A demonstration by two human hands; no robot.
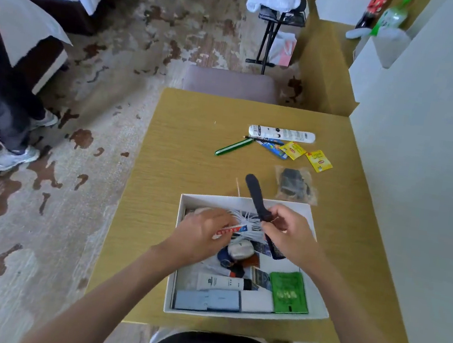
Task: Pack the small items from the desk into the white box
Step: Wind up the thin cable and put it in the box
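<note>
Desk (185,171) bears white box (243,315), remote (281,134), green pen (234,147), yellow sachets (319,161).

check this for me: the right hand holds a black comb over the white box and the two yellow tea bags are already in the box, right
No: the head view shows the two yellow tea bags out on the desk, beyond the white box. The right hand does hold the black comb over the box.

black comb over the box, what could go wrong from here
1. The right hand pinches the black comb aslant, its handle reaching past the far rim of the white box; set down like that, it may stay propped on the rim.
2. The white cord bundle lies between the comb and the left hand, which holds a small tube; the cord could snag in the comb's teeth.
</note>
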